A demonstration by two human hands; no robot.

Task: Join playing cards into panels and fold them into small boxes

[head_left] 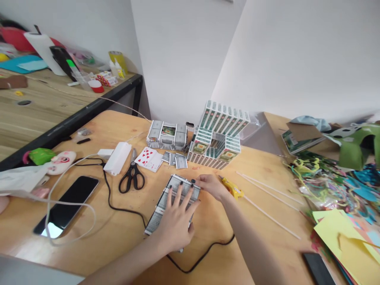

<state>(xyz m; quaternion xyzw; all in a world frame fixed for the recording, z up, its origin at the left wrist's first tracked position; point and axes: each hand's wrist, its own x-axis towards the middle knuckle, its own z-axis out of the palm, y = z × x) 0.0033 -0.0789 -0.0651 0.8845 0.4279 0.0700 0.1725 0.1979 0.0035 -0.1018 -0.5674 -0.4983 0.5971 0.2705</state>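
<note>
A flat panel covered in grey patterned playing cards (152, 221) lies slantwise on the table in front of me. My left hand (178, 219) rests on top of it, fingers spread and pressing down. My right hand (212, 186) is at the panel's upper right corner, its fingers bent together at the edge; their grip is partly hidden. Just beyond lie loose grey-backed cards (180, 161) and a fan of face-up playing cards (148, 159). To the right of my right hand is a yellow hot glue gun (232, 188).
Behind stand a grey card-covered box (168, 134) and a structure of green-and-white card boxes (218, 134). Black scissors (132, 178), a white power adapter (118, 158) and a phone (67, 206) lie left. A black cable (204, 259) crosses the front. Craft scraps (332, 186) cover the right side.
</note>
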